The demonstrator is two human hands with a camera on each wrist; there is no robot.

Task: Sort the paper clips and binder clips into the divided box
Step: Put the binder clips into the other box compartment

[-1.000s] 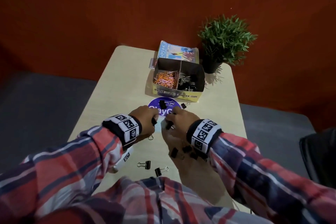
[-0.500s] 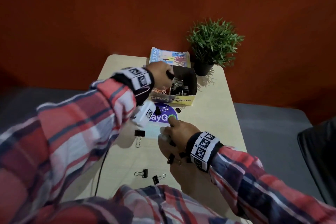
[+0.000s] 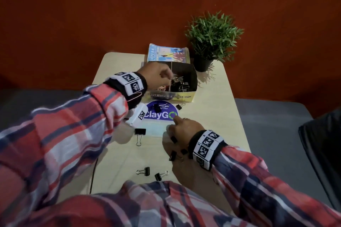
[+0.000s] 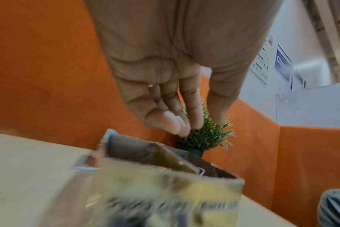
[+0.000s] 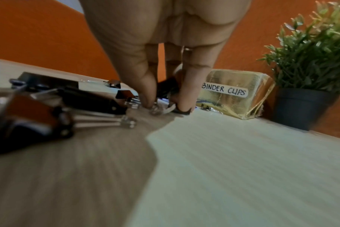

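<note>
From the head view, the left hand (image 3: 156, 74) is hovering over the divided box (image 3: 192, 82) at the far end of the bench (image 3: 217, 116), its fingers pointing down above the divider between the orange paper clips (image 3: 162, 88) and the black binder clips (image 3: 180, 84) already inside. The right hand (image 3: 184, 128) is resting low on the bench near a round purple sticker (image 3: 160, 114), with loose binder clips (image 3: 143, 171) lying beside and behind it. A potted plant (image 3: 212, 37) and a booklet (image 3: 168, 54) are standing past the box.

From the left wrist view, the left grip (image 4: 177, 107) is showing straight, relaxed fingers holding nothing, just above the blurred box (image 4: 165, 184).

From the right wrist view, the right grip (image 5: 161, 86) is pinching a small black binder clip (image 5: 168, 87) against the bench, thumb and finger curled onto it, with the box's "BINDER CLIPS" label (image 5: 224, 90) near beyond
</note>
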